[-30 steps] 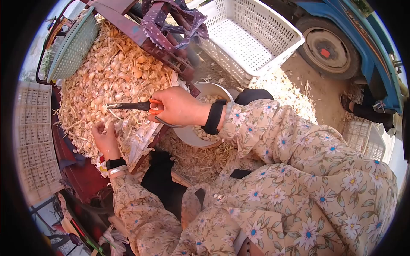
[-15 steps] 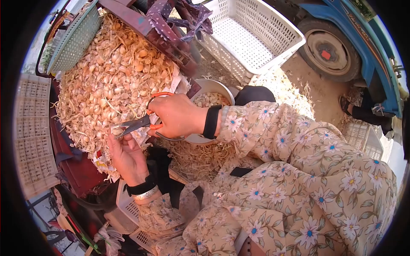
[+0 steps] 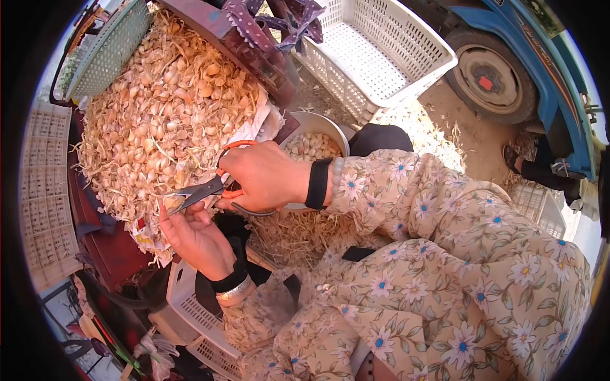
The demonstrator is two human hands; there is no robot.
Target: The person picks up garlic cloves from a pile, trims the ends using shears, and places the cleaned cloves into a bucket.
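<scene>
Orange-handled scissors [image 3: 206, 190] are gripped in my right hand [image 3: 267, 174], fingers closed through the handles. Their dark blades point left, with the tips at the fingertips of my left hand [image 3: 198, 238]. That hand is palm up, its thumb and fingers closed on a small garlic clove [image 3: 171, 202], partly hidden by the blades. Just beyond both hands rises a big heap of loose garlic cloves [image 3: 171, 95] with dry skins and stalks. Behind my right wrist stands a pale bucket [image 3: 333, 127] holding peeled-looking cloves.
A white slatted crate [image 3: 375, 63] stands beyond the bucket. A green basket [image 3: 111, 47] leans at the heap's far left, above a stack of pale crates [image 3: 47, 190]. Dry stalks [image 3: 305, 235] lie below my right arm. A blue vehicle's wheel [image 3: 489, 73] and a person's leg [image 3: 549, 174] are at right.
My left hand has tilted and shifted slightly lower and left at the wrist. The scissors remain at its fingertips, and the view has shifted a little.
</scene>
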